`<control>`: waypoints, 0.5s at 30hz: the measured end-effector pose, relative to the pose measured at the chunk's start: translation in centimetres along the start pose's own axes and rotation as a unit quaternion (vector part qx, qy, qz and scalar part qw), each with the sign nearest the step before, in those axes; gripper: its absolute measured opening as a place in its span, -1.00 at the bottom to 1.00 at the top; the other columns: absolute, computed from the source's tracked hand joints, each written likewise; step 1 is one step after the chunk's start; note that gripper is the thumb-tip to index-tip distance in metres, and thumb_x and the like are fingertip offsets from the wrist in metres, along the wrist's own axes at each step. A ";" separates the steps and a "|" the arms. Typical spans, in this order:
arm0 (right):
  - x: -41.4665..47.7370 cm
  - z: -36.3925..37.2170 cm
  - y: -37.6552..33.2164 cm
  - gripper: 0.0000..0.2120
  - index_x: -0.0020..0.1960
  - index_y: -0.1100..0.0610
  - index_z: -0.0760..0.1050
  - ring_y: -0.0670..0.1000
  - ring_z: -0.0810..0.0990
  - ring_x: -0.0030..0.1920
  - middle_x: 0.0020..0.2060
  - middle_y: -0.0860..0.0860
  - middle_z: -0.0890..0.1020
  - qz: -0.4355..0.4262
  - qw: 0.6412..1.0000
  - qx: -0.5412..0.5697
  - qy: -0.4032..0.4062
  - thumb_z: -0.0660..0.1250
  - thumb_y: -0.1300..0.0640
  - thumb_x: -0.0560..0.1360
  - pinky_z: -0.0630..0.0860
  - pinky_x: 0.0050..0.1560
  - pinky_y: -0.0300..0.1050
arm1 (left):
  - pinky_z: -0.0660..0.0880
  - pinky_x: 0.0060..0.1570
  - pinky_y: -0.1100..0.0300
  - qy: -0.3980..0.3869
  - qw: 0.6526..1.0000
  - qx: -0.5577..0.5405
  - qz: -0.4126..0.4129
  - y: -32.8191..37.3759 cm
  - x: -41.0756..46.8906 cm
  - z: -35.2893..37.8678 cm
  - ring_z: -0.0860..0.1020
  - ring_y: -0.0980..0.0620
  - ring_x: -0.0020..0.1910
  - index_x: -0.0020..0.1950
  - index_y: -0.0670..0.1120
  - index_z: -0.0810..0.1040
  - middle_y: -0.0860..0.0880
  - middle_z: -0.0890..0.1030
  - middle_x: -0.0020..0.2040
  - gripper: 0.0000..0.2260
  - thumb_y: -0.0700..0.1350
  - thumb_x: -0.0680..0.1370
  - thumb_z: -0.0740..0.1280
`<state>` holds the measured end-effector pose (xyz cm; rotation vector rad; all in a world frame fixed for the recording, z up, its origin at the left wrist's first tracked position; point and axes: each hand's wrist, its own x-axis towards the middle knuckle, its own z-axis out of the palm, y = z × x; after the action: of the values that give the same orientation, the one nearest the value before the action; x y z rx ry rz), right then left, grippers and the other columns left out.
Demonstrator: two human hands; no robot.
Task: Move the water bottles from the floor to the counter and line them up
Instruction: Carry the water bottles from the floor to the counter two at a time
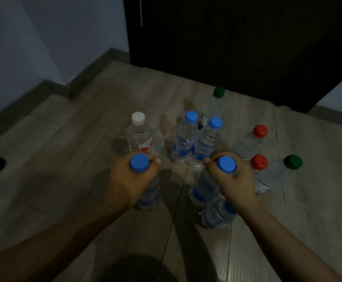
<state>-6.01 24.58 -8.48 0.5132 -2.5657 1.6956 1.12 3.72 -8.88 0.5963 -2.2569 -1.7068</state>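
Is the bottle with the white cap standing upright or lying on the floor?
Upright. The white-capped bottle stands on its base on the wooden floor, cap pointing up, with no hand on it.

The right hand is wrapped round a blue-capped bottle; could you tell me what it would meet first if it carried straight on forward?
Most likely the nearer of the two blue-capped bottles standing just beyond the right hand, up and left of its knuckles. Depth from this head view is uncertain.
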 end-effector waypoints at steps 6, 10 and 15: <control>1.7 -0.9 -5.3 -0.72 -0.27 0.22 0.52 -0.03 0.58 -0.32 -0.37 0.02 0.60 -0.044 0.997 0.029 0.048 0.32 0.00 0.43 0.48 -0.28 -0.36 | 0.54 -0.21 0.35 -0.021 0.999 -0.039 0.029 4.7 0.9 -0.9 0.62 0.15 -0.23 -0.24 -0.11 0.59 0.00 0.67 -0.26 -0.92 -0.24 0.44 0.43; 4.7 -1.8 -9.3 -0.74 -0.30 0.27 0.51 -0.03 0.51 -0.40 -0.42 0.06 0.55 -0.046 0.997 0.040 0.045 0.36 0.10 0.44 0.44 -0.35 -0.35 | 0.57 -0.21 0.26 -0.027 0.996 -0.049 0.068 9.5 2.9 -2.2 0.62 -0.02 -0.25 -0.24 -0.24 0.58 -0.15 0.63 -0.29 -0.91 -0.25 0.45 0.41; 9.5 -3.8 -16.5 -0.74 -0.29 0.25 0.48 -0.04 0.51 -0.42 -0.42 0.02 0.54 -0.051 0.998 0.024 0.027 0.38 0.11 0.48 0.46 -0.38 -0.31 | 0.55 -0.25 0.27 -0.025 0.997 -0.026 0.070 18.2 6.0 -5.3 0.61 0.02 -0.27 -0.24 -0.23 0.57 -0.16 0.62 -0.29 -0.89 -0.21 0.44 0.43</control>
<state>-10.92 19.73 9.62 0.5805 -2.4224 1.7168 -4.99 0.60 9.78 0.3780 -2.2222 -1.7241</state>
